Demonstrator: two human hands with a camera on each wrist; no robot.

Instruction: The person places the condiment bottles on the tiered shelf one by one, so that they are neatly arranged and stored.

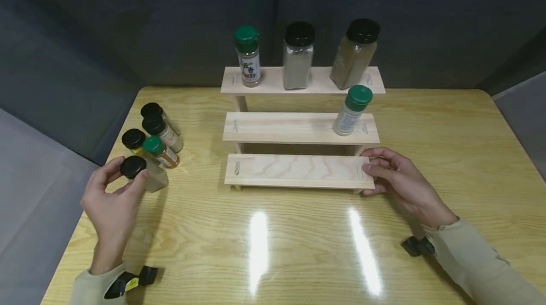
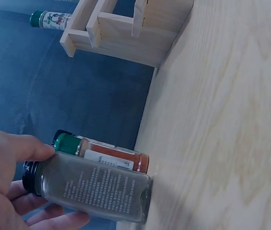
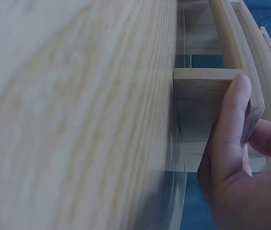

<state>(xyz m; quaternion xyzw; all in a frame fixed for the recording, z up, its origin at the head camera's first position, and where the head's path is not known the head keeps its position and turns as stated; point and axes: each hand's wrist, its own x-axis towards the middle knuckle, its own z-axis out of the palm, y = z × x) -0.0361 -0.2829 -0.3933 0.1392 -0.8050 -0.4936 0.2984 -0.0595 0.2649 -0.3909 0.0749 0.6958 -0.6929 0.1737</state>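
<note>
A three-step wooden rack (image 1: 298,172) stands mid-table. Its top step carries three spice jars (image 1: 297,56); the middle step carries one green-capped jar (image 1: 352,110); the bottom step is bare. My right hand (image 1: 394,174) grips the right end of the bottom step (image 3: 212,81), thumb under and fingers (image 3: 231,124) over it. My left hand (image 1: 113,196) holds a black-capped jar of grey-green spice (image 1: 142,172) by its cap at the left, still standing on the table (image 2: 95,191). Behind it stand a green-capped orange jar (image 2: 107,154) and more black-capped jars (image 1: 151,122).
The wooden table (image 1: 298,248) ends at dark grey fabric walls (image 1: 128,20) behind and to the left. The jar cluster sits close to the table's left edge. Bare tabletop with lamp glare lies in front of the rack.
</note>
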